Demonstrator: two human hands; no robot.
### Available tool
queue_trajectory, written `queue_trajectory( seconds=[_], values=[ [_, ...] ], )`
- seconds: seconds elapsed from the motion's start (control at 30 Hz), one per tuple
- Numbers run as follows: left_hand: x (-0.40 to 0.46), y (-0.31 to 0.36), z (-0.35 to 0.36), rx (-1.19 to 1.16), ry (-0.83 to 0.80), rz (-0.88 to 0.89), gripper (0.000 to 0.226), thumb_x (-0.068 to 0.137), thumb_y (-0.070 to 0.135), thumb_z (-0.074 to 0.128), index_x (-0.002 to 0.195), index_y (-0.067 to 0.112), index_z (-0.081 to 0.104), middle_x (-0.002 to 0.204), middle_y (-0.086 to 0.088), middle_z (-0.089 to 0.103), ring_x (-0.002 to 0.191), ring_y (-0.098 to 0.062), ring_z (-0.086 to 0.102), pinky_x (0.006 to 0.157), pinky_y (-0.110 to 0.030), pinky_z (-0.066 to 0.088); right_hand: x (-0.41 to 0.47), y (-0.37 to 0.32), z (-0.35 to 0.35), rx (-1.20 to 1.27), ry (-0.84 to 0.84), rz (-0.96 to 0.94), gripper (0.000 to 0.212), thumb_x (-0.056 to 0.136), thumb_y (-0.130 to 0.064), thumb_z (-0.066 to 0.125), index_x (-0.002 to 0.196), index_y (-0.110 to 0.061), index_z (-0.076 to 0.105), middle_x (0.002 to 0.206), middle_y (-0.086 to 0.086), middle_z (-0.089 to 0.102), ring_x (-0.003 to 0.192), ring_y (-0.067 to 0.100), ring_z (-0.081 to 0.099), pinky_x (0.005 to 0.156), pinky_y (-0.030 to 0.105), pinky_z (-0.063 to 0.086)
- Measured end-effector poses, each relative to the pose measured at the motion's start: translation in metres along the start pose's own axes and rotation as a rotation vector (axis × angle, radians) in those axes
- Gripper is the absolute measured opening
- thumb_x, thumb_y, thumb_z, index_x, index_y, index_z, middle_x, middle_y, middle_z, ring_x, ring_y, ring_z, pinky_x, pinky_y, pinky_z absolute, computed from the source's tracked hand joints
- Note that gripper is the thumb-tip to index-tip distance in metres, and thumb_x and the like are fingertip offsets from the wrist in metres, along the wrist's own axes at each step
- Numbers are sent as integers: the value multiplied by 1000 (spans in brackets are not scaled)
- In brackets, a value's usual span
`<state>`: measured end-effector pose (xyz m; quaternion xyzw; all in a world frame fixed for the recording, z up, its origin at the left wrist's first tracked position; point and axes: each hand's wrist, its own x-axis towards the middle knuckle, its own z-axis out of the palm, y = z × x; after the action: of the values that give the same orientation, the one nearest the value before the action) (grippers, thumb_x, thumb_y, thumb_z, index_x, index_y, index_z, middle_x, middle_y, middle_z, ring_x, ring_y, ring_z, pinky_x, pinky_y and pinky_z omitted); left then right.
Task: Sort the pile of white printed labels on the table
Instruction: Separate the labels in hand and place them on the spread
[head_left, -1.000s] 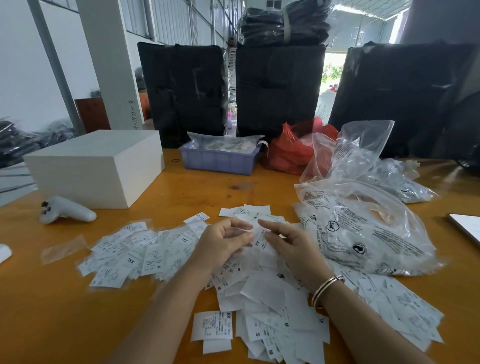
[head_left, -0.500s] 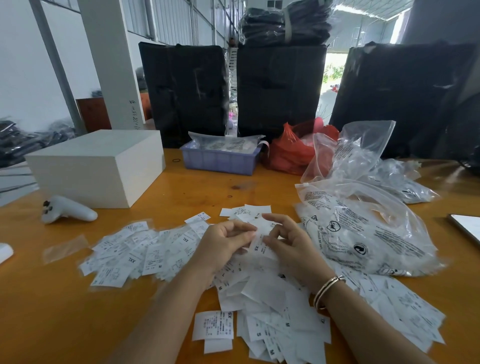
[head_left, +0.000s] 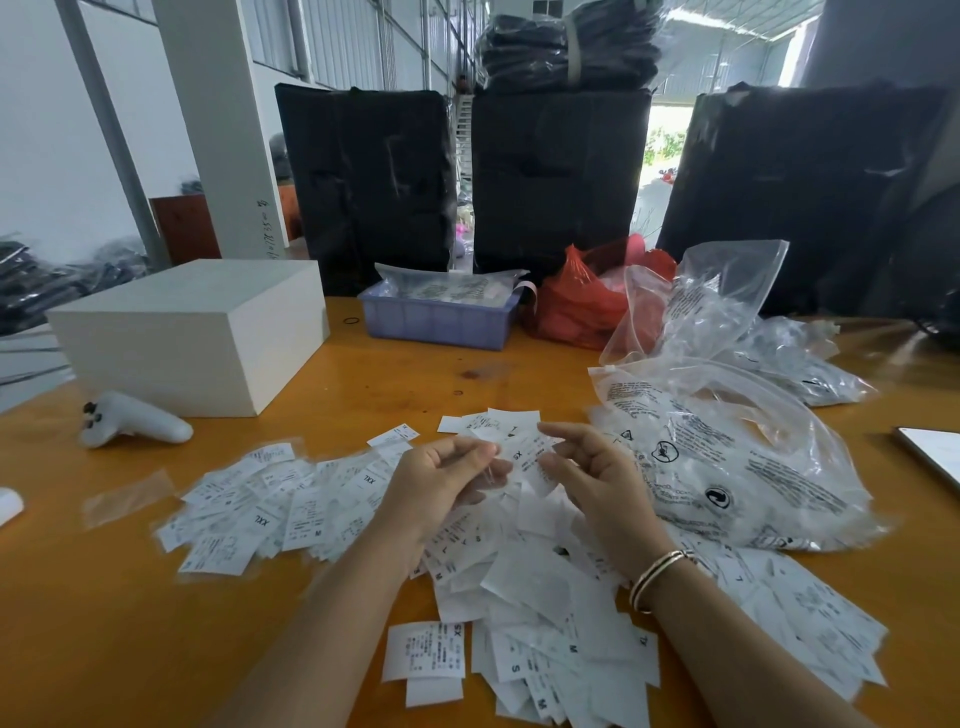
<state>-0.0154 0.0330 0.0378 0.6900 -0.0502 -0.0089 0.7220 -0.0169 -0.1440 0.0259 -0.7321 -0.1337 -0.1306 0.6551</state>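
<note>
Your left hand (head_left: 447, 480) and right hand (head_left: 597, 475) are raised just above the pile of labels (head_left: 519, 587) on the tabletop (head_left: 104, 623). Together they pinch one label (head_left: 522, 453) marked "XS" between curled fingers. A second spread of labels (head_left: 270, 501) lies left of your left hand.

Small print on labels (head_left: 530, 613) illegible.

Orange worktop (head_left: 130, 639). On it: white box (head_left: 192, 332) far left, white controller (head_left: 132, 421) beside it, purple tray (head_left: 439, 317), red bag (head_left: 582, 306), clear plastic bags (head_left: 727, 441) right, label pile (head_left: 519, 597) center.
</note>
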Motion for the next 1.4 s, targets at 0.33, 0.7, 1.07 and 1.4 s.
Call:
queue_trajectory(
  seconds=[0.33,0.7,1.07,1.4],
  values=[
    [1,0,-4,-171,17,-48,18,84,20,68,101,13,66,90,-1,76,84,-11,73,57,-13,52,1,1,-2,188,53,107,20,87,-3,61,103,-13,68,58,-15,59,44,-1,41,44,9,35],
    [6,-4,-5,-231,-21,-8,20,74,4,74,89,11,64,92,-5,76,82,-11,72,63,-15,53,-1,-1,-1,183,15,92,22,88,-4,61,101,-19,70,70,-15,67,53,-6,54,49,7,41],
    [7,-6,-5,-155,24,40,32,57,24,78,86,14,71,92,-4,75,87,-13,71,69,-17,53,-4,-5,3,105,12,59,29,87,-5,63,95,-32,71,90,4,68,64,3,55,61,15,46],
    [6,-7,-4,-3,11,29,13,82,14,73,94,18,69,87,4,76,82,-9,71,67,-16,52,-6,-3,7,-286,-45,-63,28,88,-6,62,107,-26,69,69,-17,60,41,0,38,44,9,31]
  ],
)
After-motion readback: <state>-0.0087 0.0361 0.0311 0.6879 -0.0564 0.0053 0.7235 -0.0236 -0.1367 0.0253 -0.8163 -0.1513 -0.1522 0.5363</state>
